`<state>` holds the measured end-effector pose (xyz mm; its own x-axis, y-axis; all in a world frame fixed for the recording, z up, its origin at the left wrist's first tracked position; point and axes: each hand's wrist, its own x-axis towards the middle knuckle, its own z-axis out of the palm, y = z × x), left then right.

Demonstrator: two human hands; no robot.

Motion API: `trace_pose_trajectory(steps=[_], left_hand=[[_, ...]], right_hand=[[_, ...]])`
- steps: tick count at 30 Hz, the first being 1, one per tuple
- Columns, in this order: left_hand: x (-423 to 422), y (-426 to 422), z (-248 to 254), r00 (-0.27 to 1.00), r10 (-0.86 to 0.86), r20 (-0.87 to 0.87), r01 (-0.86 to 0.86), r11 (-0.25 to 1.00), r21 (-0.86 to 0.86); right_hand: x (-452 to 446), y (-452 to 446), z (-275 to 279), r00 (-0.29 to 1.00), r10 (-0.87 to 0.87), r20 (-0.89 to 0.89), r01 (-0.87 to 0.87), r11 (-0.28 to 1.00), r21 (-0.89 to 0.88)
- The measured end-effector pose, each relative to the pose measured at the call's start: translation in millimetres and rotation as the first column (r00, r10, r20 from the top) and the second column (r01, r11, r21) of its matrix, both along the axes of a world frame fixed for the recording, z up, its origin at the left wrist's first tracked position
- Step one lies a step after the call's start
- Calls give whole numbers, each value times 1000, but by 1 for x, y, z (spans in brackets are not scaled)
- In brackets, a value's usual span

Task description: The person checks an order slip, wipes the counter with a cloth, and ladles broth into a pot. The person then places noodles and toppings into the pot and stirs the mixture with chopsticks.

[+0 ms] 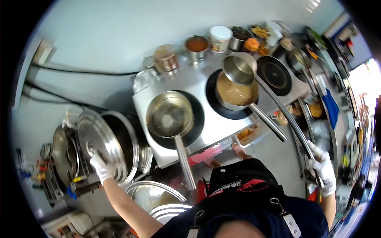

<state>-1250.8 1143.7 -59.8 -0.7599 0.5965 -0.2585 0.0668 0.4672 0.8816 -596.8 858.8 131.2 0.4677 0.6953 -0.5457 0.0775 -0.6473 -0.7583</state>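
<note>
My white-gloved left hand point(101, 168) is closed on the handle of a large round metal lid point(104, 137). The lid is tilted and partly covers the mouth of a big stockpot point(134, 144), whose dark inside shows beside it. In my gloved right hand point(324, 169) is the long handle of a large ladle point(238, 69). Its bowl is over the far side of a saucepan point(235, 108) of light brown liquid on the middle burner; whether it touches the pan I cannot tell. A second saucepan point(170, 115), with a little clear-looking liquid, sits on the left burner.
Along the back of the steel counter point(208, 137) stand jars, a white tub point(220, 39), a pot of reddish-brown sauce point(197, 43) and an orange-capped bottle point(251, 45). At right is a dark burner point(274, 75). Wide metal pans point(156, 194) are below left. Both saucepan handles jut towards me.
</note>
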Motion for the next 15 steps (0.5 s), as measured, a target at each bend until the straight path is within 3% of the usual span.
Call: trace_pose_trajectory(steps=[2,3,4,7,12,15], left_hand=[[6,-2,-2,999,-41,24,38,995,94],[-22,7,-23,997,-43,-68,41,999,-33],[-44,13,-48,999,-31,-31,33,997,69],[-56,23,-71,997,50,-59,-46,997,67],[-51,25,-84,977,86,-193,-101,993,-66],[-56,28,-101,969,82,-233,-116,984,-138]], right_hand=[[6,0,-13,974,-21,-224,42,995,89],[5,5,-21,958,2,-286,33,993,117],[3,12,-26,913,30,-407,19,993,117],[-14,42,-44,814,102,-573,-88,995,51],[-44,102,-71,675,198,-710,-336,940,-58],[-60,119,-82,676,108,-729,-302,943,-140]])
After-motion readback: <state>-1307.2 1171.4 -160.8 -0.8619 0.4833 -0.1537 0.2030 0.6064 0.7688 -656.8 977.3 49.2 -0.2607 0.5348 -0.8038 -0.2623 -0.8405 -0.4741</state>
